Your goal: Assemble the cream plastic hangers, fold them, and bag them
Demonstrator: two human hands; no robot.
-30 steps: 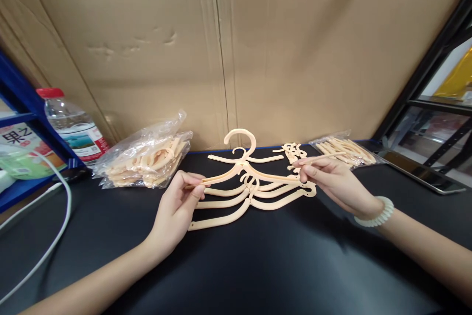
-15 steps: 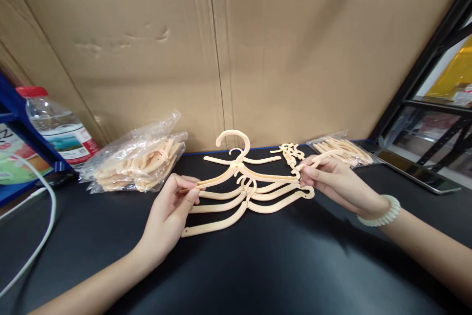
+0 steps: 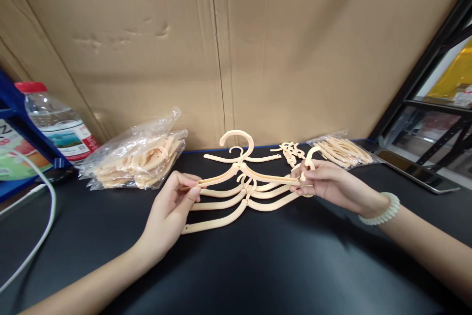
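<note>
A cream plastic clothes hanger point(image 3: 271, 176) is raised above the black table, hook upward. My left hand point(image 3: 176, 202) is closed, pinching the end of its left arm between thumb and fingers. At the hanger's right end, my right hand point(image 3: 332, 182) is closed on a curved cream plastic piece point(image 3: 311, 155). One end of that piece sits by the hanger's tip; whether they are joined, I cannot tell. Beneath and behind the raised hanger, several more cream hangers point(image 3: 217, 224) lie in a row, their right ends partly hidden by my right hand.
A clear bag of hanger parts point(image 3: 136, 162) lies at left, beside a water bottle point(image 3: 61, 123) and a white cable point(image 3: 51, 207). Small loose cream pieces point(image 3: 289, 152), another bag of curved bars point(image 3: 342, 150) and a phone point(image 3: 416, 171) lie at right. Cardboard point(image 3: 147, 59) stands behind.
The curved piece in my right hand has turned from slanting rightward to pointing more upward. My right fingers have shifted closer around the hanger's right tip. My left hand keeps its grip.
</note>
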